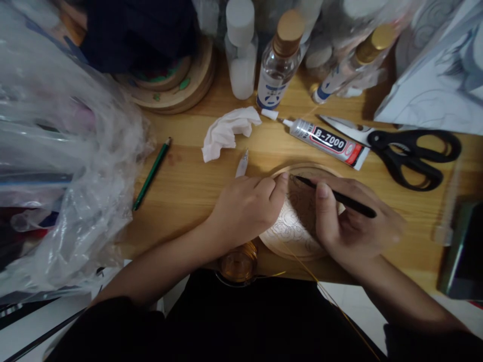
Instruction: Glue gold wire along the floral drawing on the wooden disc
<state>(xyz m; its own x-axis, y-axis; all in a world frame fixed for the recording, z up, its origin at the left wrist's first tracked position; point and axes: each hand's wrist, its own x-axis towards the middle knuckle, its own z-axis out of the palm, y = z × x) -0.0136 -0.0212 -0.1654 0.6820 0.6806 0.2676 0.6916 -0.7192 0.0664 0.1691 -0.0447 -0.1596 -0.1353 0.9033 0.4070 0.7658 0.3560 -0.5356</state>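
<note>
Yellow-brown wooden counter [181,146] carries a round, pale, curl-patterned disc [289,216] near its front edge; the right hand [362,221], grip narrow, holds a slim, black, pointed tool [352,203], tip over the disc's far part; the left hand [249,206] rests on the disc's left side, its grip too hidden to tell; fine golden wire [318,282] trails nearby.

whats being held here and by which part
The right hand pinches a slim black tool between tip and middle; whether the left hand grips the patterned disc cannot be told.
</note>
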